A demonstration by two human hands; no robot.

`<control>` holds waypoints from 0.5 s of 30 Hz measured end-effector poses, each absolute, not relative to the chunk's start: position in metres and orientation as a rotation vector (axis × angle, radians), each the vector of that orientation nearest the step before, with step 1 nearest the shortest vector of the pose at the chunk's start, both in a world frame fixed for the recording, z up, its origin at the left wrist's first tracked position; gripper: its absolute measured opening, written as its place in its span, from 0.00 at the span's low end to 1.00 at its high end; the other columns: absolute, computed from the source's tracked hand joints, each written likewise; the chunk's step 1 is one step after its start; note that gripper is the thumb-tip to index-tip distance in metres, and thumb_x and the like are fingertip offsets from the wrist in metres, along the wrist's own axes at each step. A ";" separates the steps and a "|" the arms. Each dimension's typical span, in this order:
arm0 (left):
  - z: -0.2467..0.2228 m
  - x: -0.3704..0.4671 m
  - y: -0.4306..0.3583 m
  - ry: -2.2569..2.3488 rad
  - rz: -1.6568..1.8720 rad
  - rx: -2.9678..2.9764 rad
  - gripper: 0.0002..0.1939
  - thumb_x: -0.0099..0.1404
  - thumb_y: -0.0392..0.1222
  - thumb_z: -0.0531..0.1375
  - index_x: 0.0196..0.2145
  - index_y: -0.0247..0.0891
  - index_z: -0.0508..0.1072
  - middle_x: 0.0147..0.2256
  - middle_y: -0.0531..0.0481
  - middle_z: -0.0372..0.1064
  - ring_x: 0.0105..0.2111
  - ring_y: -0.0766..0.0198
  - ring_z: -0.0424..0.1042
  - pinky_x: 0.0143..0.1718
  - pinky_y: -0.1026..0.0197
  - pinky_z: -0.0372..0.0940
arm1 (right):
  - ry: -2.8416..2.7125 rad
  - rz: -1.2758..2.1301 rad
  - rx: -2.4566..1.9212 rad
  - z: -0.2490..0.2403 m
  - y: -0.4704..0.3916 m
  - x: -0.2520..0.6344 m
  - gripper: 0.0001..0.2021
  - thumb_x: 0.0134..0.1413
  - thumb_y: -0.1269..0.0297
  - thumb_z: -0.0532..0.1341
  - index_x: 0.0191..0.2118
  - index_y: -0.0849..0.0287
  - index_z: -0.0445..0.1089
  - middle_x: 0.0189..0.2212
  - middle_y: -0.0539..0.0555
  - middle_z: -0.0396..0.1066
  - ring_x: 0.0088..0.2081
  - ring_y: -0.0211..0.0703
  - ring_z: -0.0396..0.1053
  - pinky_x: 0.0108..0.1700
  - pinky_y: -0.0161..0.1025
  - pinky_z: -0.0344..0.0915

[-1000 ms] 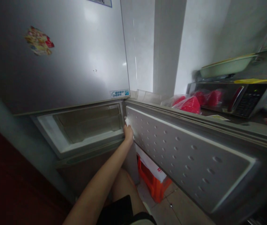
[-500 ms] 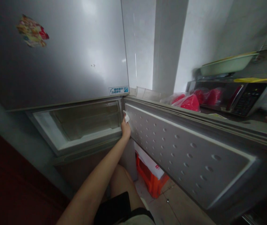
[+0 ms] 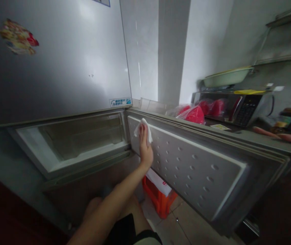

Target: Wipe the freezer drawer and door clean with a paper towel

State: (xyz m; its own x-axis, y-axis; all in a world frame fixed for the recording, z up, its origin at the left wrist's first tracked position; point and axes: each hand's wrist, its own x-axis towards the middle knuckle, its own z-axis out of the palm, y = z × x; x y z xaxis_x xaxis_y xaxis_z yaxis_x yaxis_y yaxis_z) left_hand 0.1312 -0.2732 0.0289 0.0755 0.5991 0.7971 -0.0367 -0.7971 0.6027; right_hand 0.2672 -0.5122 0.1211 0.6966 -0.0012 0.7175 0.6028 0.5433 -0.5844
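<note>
A folded white cloth [image 3: 148, 133] lies against the dimpled inner panel of the open fridge door [image 3: 183, 170], near its hinge side. My left hand [image 3: 145, 146] holds the cloth and presses it to the panel with extended fingers. At the right edge of the view, the fingers of my right hand [image 3: 280, 134] grip the door's top edge at its outer end. Left of the door is the open fridge compartment [image 3: 84, 136], with a drawer front inside.
Behind the door are red items in clear plastic [image 3: 195, 115], a microwave [image 3: 247, 109] and a pale green basin [image 3: 227, 77]. Below it stands an orange stool [image 3: 160, 204] with a white bag on it. The closed upper fridge door [image 3: 71, 61] fills the upper left.
My left hand and the cloth have moved from the hinge corner rightward onto the door panel. The view has turned right, and more of my right hand shows on the door's edge.
</note>
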 end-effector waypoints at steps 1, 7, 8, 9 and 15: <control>0.024 0.135 -0.292 0.481 1.759 1.973 0.44 0.59 0.22 0.45 0.68 0.53 0.47 0.70 0.64 0.37 0.69 0.63 0.37 0.70 0.54 0.32 | -0.724 -0.388 -0.921 0.122 -0.512 0.265 0.12 0.58 0.62 0.54 0.37 0.49 0.76 0.37 0.51 0.75 0.46 0.56 0.73 0.57 0.68 0.63; 0.026 0.155 -0.391 -0.090 1.832 2.640 0.31 0.69 0.34 0.43 0.67 0.48 0.51 0.69 0.57 0.45 0.70 0.59 0.37 0.70 0.46 0.34 | -0.696 -0.442 -0.860 0.121 -0.508 0.269 0.14 0.59 0.66 0.52 0.36 0.53 0.76 0.37 0.52 0.77 0.45 0.51 0.75 0.59 0.62 0.62; 0.030 0.157 -0.402 -0.184 1.853 2.760 0.27 0.70 0.36 0.43 0.65 0.49 0.57 0.67 0.59 0.50 0.69 0.60 0.38 0.69 0.46 0.35 | -0.703 -0.435 -0.857 0.120 -0.508 0.270 0.14 0.59 0.66 0.52 0.37 0.53 0.76 0.37 0.52 0.77 0.45 0.50 0.75 0.58 0.62 0.63; 0.035 0.158 -0.409 -0.266 1.861 2.859 0.25 0.71 0.38 0.43 0.62 0.52 0.62 0.65 0.61 0.55 0.69 0.61 0.38 0.69 0.46 0.34 | -0.715 -0.414 -0.855 0.120 -0.509 0.271 0.14 0.59 0.66 0.52 0.37 0.53 0.76 0.37 0.53 0.77 0.45 0.50 0.75 0.57 0.62 0.64; 0.044 0.148 -0.382 -0.519 1.824 2.950 0.22 0.71 0.35 0.47 0.58 0.47 0.67 0.61 0.59 0.63 0.69 0.65 0.40 0.69 0.49 0.32 | -0.734 -0.409 -0.809 0.120 -0.507 0.273 0.14 0.56 0.65 0.52 0.37 0.52 0.76 0.37 0.53 0.78 0.45 0.54 0.75 0.56 0.66 0.63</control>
State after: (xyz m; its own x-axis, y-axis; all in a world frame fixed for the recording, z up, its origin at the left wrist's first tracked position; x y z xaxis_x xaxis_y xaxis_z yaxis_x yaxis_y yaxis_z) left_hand 0.1477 -0.3819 0.0441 0.4343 -0.4267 0.7932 -0.0551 -0.8916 -0.4495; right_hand 0.2729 -0.5067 0.1202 0.6850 -0.0577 0.7262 0.5871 0.6339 -0.5035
